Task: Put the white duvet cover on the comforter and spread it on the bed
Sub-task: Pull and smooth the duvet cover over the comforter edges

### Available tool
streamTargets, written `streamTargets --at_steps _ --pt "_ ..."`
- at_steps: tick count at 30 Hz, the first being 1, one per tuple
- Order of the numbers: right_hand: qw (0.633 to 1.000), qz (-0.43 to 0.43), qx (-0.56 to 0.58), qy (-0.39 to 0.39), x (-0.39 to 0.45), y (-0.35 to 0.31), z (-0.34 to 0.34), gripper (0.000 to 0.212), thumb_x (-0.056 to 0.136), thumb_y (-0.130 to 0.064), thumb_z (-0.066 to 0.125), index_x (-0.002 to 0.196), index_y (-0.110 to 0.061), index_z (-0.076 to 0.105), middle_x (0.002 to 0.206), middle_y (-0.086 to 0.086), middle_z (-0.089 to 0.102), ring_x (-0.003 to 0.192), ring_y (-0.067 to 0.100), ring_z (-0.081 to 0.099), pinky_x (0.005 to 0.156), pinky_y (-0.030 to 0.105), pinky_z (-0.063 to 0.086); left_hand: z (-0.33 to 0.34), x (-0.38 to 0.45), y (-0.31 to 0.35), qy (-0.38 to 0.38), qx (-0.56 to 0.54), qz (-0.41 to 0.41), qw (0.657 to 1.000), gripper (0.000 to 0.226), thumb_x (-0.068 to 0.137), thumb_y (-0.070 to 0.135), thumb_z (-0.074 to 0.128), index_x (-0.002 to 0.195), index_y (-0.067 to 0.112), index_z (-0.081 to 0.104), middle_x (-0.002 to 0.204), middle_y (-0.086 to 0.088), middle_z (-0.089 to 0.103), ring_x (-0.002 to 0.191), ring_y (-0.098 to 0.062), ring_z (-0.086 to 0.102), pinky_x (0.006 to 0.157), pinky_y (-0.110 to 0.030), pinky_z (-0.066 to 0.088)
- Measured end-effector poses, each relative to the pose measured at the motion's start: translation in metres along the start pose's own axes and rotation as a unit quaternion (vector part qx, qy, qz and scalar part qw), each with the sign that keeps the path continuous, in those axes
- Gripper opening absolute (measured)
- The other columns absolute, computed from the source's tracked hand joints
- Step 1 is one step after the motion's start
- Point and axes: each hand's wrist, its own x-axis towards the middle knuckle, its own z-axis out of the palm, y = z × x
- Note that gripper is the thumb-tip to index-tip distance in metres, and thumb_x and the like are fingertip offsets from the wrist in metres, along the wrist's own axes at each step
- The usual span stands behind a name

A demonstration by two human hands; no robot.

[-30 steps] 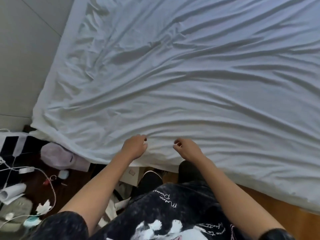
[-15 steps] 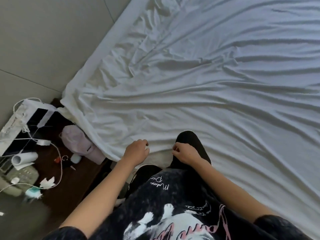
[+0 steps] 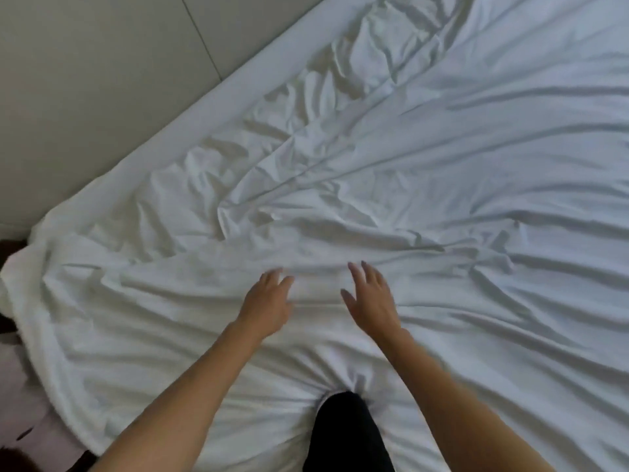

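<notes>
Duvet cover [image 3: 425, 185], white, soft, creased; left hand [image 3: 267, 303], right hand [image 3: 372, 299] flat.

Left hand [image 3: 269, 303] fingertips blur; duvet cover [image 3: 442, 199] runs off right edge — comforter perhaps hidden beneath.

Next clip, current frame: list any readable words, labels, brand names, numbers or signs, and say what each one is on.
None: no readable text shows in this frame.
The white duvet cover is plain, with no print or tag in view.
The wall bears no sign.
The left hand and right hand lie open over the cover, with nothing written on them.
The dark trouser leg shows no lettering.
</notes>
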Motion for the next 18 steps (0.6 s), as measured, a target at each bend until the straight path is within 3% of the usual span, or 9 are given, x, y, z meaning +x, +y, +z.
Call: streamTargets --at_steps 4,7,11,14,16,18 --pt "0.986 0.005 -0.049 0.157 0.130 0.053 -0.045 0.064 0.098 -0.040 0.048 0.152 -0.015 0.025 0.157 0.018 0.022 0.145 0.035 0.018 0.119 0.044 0.017 -0.019 0.150 0.018 0.144 0.051 0.044 0.987 0.065 0.092 0.033 0.056 0.149 0.013 0.034 0.158 -0.021 0.018 0.146 -0.037 0.018 0.116 -0.048 0.018" --pt "0.979 0.066 -0.042 0.187 0.210 0.084 -0.056 0.071 0.098 -0.050 0.041 0.155 -0.018 0.014 0.160 0.017 0.012 0.147 0.033 0.010 0.119 0.045 0.009 0.001 0.224 0.012 0.211 0.080 0.002 0.974 0.069 0.091 0.048 0.049 0.148 0.012 0.036 0.156 -0.022 0.023 0.143 -0.039 0.024 0.110 -0.060 0.021" --pt "0.961 0.098 -0.097 0.239 0.263 0.101 -0.015 0.073 0.096 -0.056 0.025 0.154 -0.014 0.014 0.159 0.022 0.009 0.147 0.038 0.008 0.118 0.052 0.004 0.041 0.264 0.003 0.310 0.118 -0.024 0.943 0.067 0.094 0.049 0.038 0.150 0.013 0.033 0.158 -0.022 0.020 0.146 -0.037 0.020 0.113 -0.058 0.014" --pt "0.958 0.096 -0.117 0.243 0.282 0.104 -0.016 0.076 0.095 -0.056 0.020 0.154 -0.009 0.011 0.158 0.026 0.005 0.147 0.040 0.004 0.118 0.053 0.001 0.037 0.269 0.004 0.324 0.130 -0.020 0.937 0.066 0.094 0.049 0.038 0.148 0.012 0.037 0.154 -0.023 0.028 0.142 -0.038 0.027 0.112 -0.055 0.019" --pt "0.955 0.133 -0.093 0.249 0.298 0.094 -0.028 0.079 0.094 -0.057 0.018 0.154 -0.006 0.008 0.158 0.028 0.003 0.147 0.040 0.002 0.118 0.054 0.000 0.018 0.268 0.008 0.322 0.120 -0.009 0.939 0.061 0.091 0.050 0.043 0.136 0.010 0.051 0.140 -0.022 0.045 0.127 -0.039 0.045 0.101 -0.051 0.033" --pt "0.943 0.191 -0.037 0.271 0.318 0.077 -0.037 0.081 0.092 -0.055 0.018 0.153 -0.003 0.008 0.157 0.030 0.005 0.147 0.040 0.003 0.117 0.055 0.001 -0.015 0.273 0.000 0.345 0.111 0.053 0.931 0.049 0.088 0.049 0.047 0.113 0.009 0.062 0.113 -0.016 0.059 0.099 -0.036 0.056 0.083 -0.045 0.037"
